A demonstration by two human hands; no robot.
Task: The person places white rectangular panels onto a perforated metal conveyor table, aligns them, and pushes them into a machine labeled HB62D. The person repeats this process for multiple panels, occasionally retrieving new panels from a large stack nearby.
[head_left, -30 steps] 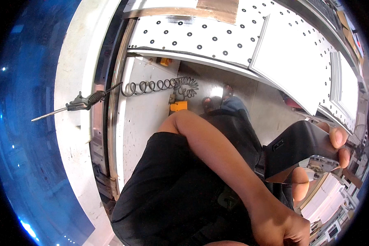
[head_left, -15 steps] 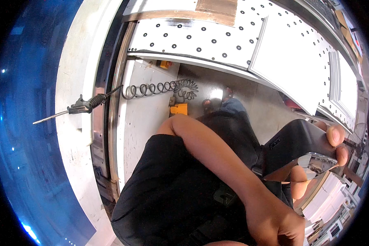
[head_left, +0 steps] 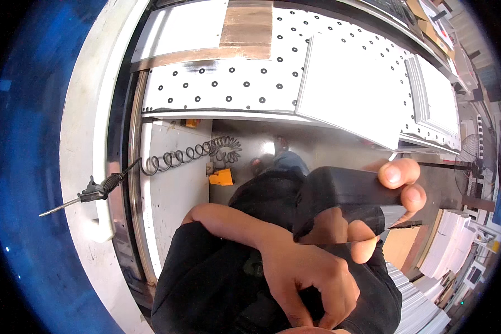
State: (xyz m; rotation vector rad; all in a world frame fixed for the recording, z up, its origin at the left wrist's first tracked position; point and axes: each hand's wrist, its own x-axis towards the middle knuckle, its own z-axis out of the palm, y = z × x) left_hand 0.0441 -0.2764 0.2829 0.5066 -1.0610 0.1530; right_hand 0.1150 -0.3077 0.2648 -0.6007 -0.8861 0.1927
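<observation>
My right hand [head_left: 403,177] grips a black slab-shaped device [head_left: 348,186] with a glossy, reflective lower face. Two fingertips lie over its right end and another fingertip presses from below. The exact kind of device cannot be made out. My left hand [head_left: 312,275] is bent across my black shirt [head_left: 206,278], just below the device and apart from it. Its fingers curl toward the thumb near the lower edge of the picture. Whatever lies between those fingertips is hidden.
A white table with black dots [head_left: 214,83] carries a white panel [head_left: 350,89] and a smaller panel stack [head_left: 431,92]. At left, a coiled cable [head_left: 172,158] runs to a thin metal-tipped tool [head_left: 94,190] beside a blue surface [head_left: 28,167]. A yellow box [head_left: 221,177] sits low. Board stacks [head_left: 445,245] stand right.
The device and my right hand have moved left in the picture. My left hand has come up and left, showing more of its fingers. The whole view has shifted, with the table lower.
</observation>
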